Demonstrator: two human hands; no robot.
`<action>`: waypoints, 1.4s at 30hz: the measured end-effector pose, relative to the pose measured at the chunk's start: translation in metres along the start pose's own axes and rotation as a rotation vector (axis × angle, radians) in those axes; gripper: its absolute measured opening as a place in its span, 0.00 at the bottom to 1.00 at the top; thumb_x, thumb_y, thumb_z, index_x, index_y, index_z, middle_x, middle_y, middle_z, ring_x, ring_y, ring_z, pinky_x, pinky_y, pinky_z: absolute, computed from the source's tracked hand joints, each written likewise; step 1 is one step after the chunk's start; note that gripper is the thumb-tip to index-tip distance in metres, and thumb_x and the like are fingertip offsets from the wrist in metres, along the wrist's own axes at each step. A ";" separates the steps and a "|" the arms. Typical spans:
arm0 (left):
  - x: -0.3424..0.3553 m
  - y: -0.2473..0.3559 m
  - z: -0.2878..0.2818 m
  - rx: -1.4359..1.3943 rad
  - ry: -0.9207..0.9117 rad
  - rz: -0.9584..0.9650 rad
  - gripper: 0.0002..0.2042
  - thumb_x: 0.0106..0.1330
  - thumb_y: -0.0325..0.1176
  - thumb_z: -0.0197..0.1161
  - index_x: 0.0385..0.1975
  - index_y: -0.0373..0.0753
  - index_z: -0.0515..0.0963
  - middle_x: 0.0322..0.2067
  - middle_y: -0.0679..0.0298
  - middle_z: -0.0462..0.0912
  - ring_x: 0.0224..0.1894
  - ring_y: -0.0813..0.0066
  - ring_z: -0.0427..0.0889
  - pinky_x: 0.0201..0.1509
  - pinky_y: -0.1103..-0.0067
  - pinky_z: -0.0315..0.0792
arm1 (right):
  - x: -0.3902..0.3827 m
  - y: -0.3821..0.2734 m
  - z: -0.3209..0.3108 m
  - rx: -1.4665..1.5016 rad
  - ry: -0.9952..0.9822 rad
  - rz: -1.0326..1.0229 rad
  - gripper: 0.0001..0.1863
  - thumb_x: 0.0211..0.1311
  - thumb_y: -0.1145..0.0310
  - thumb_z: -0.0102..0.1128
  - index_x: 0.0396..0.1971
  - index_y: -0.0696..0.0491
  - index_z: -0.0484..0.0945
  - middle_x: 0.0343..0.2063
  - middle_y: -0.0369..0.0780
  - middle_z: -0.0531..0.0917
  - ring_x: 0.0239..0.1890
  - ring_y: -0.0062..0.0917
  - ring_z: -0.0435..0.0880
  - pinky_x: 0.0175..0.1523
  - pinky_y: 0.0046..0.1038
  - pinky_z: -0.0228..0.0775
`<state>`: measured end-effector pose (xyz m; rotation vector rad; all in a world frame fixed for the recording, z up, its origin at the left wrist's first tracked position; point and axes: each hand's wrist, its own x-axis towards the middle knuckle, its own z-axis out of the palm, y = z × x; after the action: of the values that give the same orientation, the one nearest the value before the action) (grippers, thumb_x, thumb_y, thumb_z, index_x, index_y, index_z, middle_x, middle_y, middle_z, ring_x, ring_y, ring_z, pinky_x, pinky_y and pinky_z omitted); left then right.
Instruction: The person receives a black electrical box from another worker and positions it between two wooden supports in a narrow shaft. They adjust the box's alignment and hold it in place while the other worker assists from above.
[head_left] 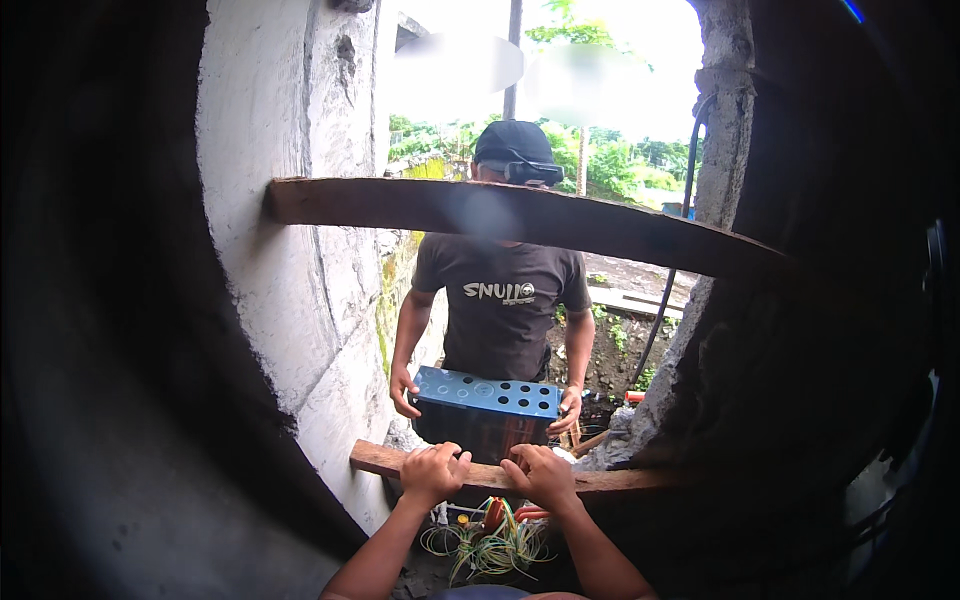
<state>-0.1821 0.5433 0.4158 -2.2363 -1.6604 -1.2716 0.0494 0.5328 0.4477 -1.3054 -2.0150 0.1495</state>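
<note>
A lower wooden plank (pixel 590 481) spans the wall opening just in front of me. My left hand (pixel 434 474) rests on it with the fingers curled over its top. Close by on the right, my right hand (pixel 541 474) grips the same plank, fingers bent over the edge. Beyond the plank a co-worker holds a dark metal electrical box (pixel 487 393) by its two ends; round holes and knockouts show along its bluish top face. Neither of my hands touches the box. Below my hands hangs a tangle of thin yellow-green wires (pixel 490 549), beside orange conduit ends (pixel 494 514).
A second wooden plank (pixel 600 220) crosses the opening higher up, in front of the co-worker (pixel 500 330). Rough concrete (pixel 270 130) edges the opening on the left, with broken masonry (pixel 640 420) on the right. A black cable (pixel 662 315) hangs down the right side.
</note>
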 end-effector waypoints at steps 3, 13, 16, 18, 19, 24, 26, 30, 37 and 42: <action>0.003 0.004 -0.003 -0.017 0.003 0.014 0.14 0.65 0.48 0.63 0.31 0.44 0.83 0.26 0.58 0.86 0.30 0.55 0.86 0.39 0.63 0.77 | 0.002 0.001 0.000 -0.044 0.087 -0.087 0.16 0.62 0.54 0.68 0.39 0.51 0.84 0.25 0.37 0.83 0.31 0.32 0.84 0.38 0.35 0.75; -0.021 -0.006 -0.012 -0.325 0.342 -0.014 0.06 0.67 0.34 0.64 0.31 0.39 0.78 0.30 0.60 0.82 0.35 0.60 0.80 0.44 0.67 0.71 | 0.003 -0.004 0.003 -0.009 0.061 -0.073 0.12 0.62 0.60 0.69 0.37 0.52 0.83 0.23 0.35 0.79 0.28 0.30 0.80 0.36 0.35 0.71; -0.064 -0.011 -0.024 -0.743 0.498 -0.409 0.10 0.72 0.37 0.61 0.28 0.41 0.73 0.25 0.67 0.74 0.31 0.72 0.75 0.38 0.72 0.69 | 0.005 -0.007 0.001 -0.010 0.040 -0.071 0.12 0.62 0.60 0.69 0.37 0.53 0.83 0.23 0.36 0.79 0.29 0.31 0.80 0.36 0.35 0.72; -0.080 -0.023 -0.026 -1.077 0.507 -0.836 0.12 0.74 0.44 0.61 0.34 0.43 0.74 0.27 0.71 0.74 0.33 0.77 0.74 0.38 0.74 0.68 | 0.005 -0.008 0.001 0.000 0.023 -0.053 0.13 0.62 0.59 0.69 0.37 0.53 0.83 0.23 0.37 0.79 0.29 0.32 0.80 0.36 0.35 0.72; -0.085 -0.029 -0.025 -1.172 0.496 -1.129 0.14 0.74 0.49 0.60 0.37 0.45 0.73 0.28 0.73 0.74 0.34 0.80 0.74 0.39 0.75 0.68 | 0.005 -0.008 0.000 -0.016 0.022 -0.062 0.13 0.62 0.59 0.69 0.37 0.53 0.83 0.23 0.37 0.79 0.29 0.32 0.80 0.36 0.35 0.72; -0.069 -0.060 -0.009 -1.741 0.367 -1.018 0.37 0.62 0.68 0.64 0.59 0.44 0.67 0.51 0.66 0.75 0.52 0.72 0.75 0.58 0.67 0.67 | 0.005 -0.008 0.002 -0.062 0.021 -0.102 0.13 0.62 0.59 0.69 0.37 0.53 0.82 0.22 0.37 0.78 0.29 0.32 0.80 0.35 0.36 0.71; -0.063 -0.066 -0.006 -1.680 0.312 -0.976 0.36 0.65 0.63 0.65 0.63 0.42 0.66 0.53 0.64 0.75 0.52 0.72 0.75 0.56 0.70 0.70 | 0.005 -0.007 0.003 -0.065 0.031 -0.102 0.13 0.62 0.59 0.69 0.37 0.53 0.83 0.23 0.37 0.79 0.28 0.32 0.79 0.35 0.36 0.71; -0.061 -0.071 -0.003 -1.622 0.310 -0.951 0.30 0.67 0.57 0.64 0.60 0.43 0.68 0.51 0.66 0.77 0.51 0.73 0.76 0.54 0.71 0.71 | 0.004 -0.007 0.003 -0.074 0.028 -0.084 0.14 0.62 0.59 0.68 0.37 0.54 0.83 0.24 0.37 0.80 0.30 0.32 0.81 0.36 0.36 0.72; -0.064 -0.079 0.003 -1.574 0.295 -0.934 0.27 0.69 0.56 0.61 0.59 0.42 0.72 0.51 0.64 0.80 0.52 0.70 0.79 0.55 0.68 0.72 | 0.001 0.000 0.004 -0.107 0.033 -0.115 0.15 0.64 0.56 0.65 0.38 0.54 0.82 0.28 0.38 0.81 0.34 0.33 0.82 0.39 0.35 0.75; -0.062 -0.075 -0.001 -1.527 0.295 -0.930 0.29 0.69 0.56 0.61 0.62 0.43 0.69 0.53 0.63 0.77 0.54 0.70 0.77 0.57 0.68 0.70 | 0.000 0.002 0.005 -0.112 0.075 -0.151 0.14 0.62 0.58 0.67 0.36 0.54 0.82 0.27 0.37 0.80 0.32 0.32 0.80 0.37 0.35 0.74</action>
<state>-0.2480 0.5268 0.3469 -1.0662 -1.8166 -3.7768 0.0479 0.5350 0.4433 -1.2024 -2.0730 -0.0829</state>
